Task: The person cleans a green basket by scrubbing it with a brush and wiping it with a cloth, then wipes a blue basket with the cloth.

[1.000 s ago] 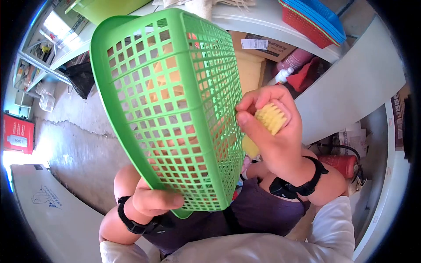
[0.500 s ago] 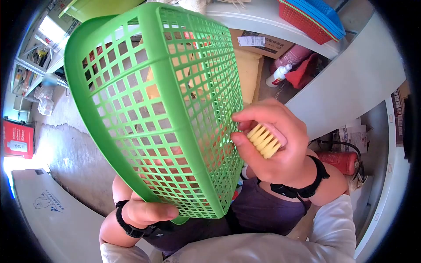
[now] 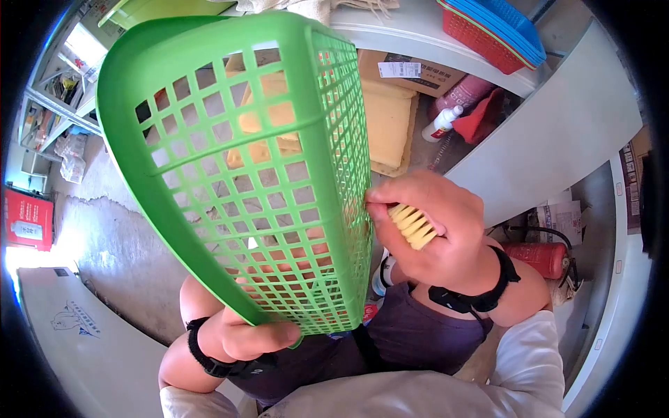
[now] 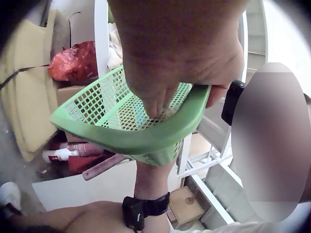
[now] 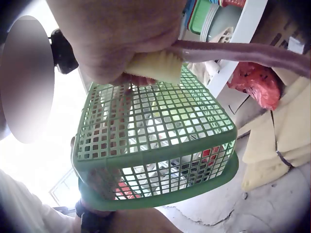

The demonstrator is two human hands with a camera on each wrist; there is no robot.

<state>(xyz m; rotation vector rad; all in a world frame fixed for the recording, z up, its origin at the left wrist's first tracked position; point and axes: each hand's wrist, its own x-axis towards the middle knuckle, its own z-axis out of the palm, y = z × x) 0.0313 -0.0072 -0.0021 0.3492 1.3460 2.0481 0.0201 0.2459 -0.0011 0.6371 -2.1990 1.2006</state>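
Note:
In the head view, a green plastic basket (image 3: 326, 167) with square holes is held up on its side over the lap, its wide rim to the left. My left hand (image 3: 252, 339) grips the rim at its lower end, thumb on the outside. My right hand (image 3: 439, 216) holds a scrubbing brush (image 3: 412, 226), its yellow bristles showing between curled fingers and thumb. The fingertips are right at the basket's bottom. In the right wrist view the mauve brush handle (image 5: 248, 51) sticks out past the hand, with the bristles (image 5: 163, 67) close over the basket's mesh.
Stacked blue and red baskets (image 3: 491, 38) sit on the white shelf ahead. Below it are a cardboard box (image 3: 435, 75), a white bottle (image 3: 442, 124) and yellow folded pads (image 3: 387, 129). A red fire extinguisher (image 3: 536, 259) and a white panel (image 3: 550, 157) are at the right.
The basket has swung left and turned, narrowing its meshed bottom in the head view. My right hand has moved slightly down with the brush. My left hand keeps hold of the rim.

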